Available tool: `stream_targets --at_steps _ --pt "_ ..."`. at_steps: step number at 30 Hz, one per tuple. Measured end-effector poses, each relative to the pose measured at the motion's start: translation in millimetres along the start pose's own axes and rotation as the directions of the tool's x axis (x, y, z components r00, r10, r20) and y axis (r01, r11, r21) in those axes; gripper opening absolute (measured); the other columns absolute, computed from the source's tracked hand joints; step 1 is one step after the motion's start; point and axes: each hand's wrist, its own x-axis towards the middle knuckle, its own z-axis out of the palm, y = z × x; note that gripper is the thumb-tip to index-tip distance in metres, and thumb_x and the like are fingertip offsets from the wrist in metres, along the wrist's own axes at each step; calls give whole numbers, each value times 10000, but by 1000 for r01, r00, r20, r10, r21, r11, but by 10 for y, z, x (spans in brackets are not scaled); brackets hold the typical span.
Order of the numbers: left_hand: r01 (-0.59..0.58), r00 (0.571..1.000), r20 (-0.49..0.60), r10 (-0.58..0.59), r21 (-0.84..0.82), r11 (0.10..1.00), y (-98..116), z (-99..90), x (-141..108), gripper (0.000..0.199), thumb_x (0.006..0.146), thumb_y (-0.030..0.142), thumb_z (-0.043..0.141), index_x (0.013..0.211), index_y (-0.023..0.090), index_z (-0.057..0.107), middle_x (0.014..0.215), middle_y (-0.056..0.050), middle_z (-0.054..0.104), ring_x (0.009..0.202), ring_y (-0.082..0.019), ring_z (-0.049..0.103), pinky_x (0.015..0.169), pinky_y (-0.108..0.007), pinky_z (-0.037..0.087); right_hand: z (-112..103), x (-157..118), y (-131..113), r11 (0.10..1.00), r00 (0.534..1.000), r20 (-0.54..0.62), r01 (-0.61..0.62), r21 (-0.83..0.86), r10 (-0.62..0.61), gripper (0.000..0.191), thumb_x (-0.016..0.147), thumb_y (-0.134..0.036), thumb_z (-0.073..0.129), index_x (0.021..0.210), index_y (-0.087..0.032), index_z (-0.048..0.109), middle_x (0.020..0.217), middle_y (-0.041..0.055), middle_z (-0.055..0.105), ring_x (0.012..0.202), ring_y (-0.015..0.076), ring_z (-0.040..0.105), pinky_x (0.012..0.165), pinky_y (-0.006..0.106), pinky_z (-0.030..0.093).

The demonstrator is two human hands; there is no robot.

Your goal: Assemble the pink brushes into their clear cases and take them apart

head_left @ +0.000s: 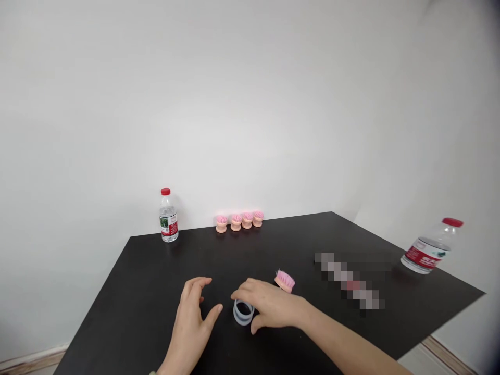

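Note:
A light blue, ring-shaped piece point(242, 313) with an open top stands on the black table point(136, 291) near the front. My right hand point(269, 303) is over its right side, thumb and fingers apart around it; whether they touch it I cannot tell. My left hand point(194, 317) is to the left of the ring, fingers and thumb spread, holding nothing. Just behind my right hand lies a tilted brush point(285, 280) with pink bristles and a peach base, its lower part hidden by the hand.
Several pink-bristled brushes point(236, 222) stand in a row at the back edge by the wall. One water bottle point(169, 219) is at the back left, another point(429, 250) at the right edge. A blurred-out strip point(351, 284) lies right of centre.

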Motion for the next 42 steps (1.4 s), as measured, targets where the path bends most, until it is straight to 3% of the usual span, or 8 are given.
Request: stream_targets --at_steps 6,12,18,23,27,34,38,42 --pt "26 987 164 -3 -143 989 79 36 3 505 644 236 822 1120 261 655 1181 -76 681 1104 -300 659 980 -494 533 114 47 -229 953 955 -164 -210 219 248 478 658 -358 863 1102 -321 689 1050 4 717 966 274 655 754 314 452" --pt "55 988 154 -21 -219 974 106 -35 65 385 667 277 805 1032 253 686 1029 -56 758 966 -283 718 868 -438 589 188 264 -345 937 927 -280 -157 313 249 477 696 -434 827 1135 -314 683 960 8 711 849 236 651 711 302 447" --pt "202 978 105 -178 -297 933 29 -67 87 429 698 312 731 1103 207 640 1090 -89 741 1044 -281 703 928 -427 560 -185 -137 63 887 723 -519 -413 204 456 420 825 -420 694 1203 -235 675 1185 118 670 1174 341 545 952 438 429" --pt "181 983 97 -156 -362 915 67 -30 28 403 714 276 722 1106 223 646 1102 -76 720 1023 -257 703 891 -375 572 -278 -582 495 749 674 -333 -629 210 660 480 775 -343 673 1240 -227 646 1174 114 667 1108 336 590 926 428 443" --pt "137 990 90 -108 -433 891 65 -1 6 394 706 237 744 1088 226 647 1097 -84 709 1011 -257 699 876 -366 567 -167 -718 673 784 734 -278 -567 252 620 390 732 -277 670 1120 -242 684 1074 66 711 1046 298 631 918 390 453" --pt "197 978 82 -190 -649 735 1 60 1 591 615 211 860 1130 234 572 1032 -83 710 1027 -267 685 869 -357 550 -315 -638 428 757 645 -419 -433 490 639 456 730 -313 694 1167 -227 600 1109 71 673 994 263 669 866 364 533" --pt "89 992 -25 -126 -569 817 47 48 -2 447 572 209 884 951 220 648 1206 -83 574 955 -241 686 831 -350 566 -368 -333 -105 798 736 -522 -41 601 431 590 726 -227 729 1286 -264 545 1209 70 620 1096 244 646 907 346 549" --pt "42 995 -66 -79 -438 898 72 -9 9 363 597 210 859 910 212 674 1249 -92 519 947 -246 682 860 -396 570 -197 31 -458 858 816 -528 81 506 235 603 695 -130 756 1257 -281 594 1196 49 627 1073 239 644 965 374 524"
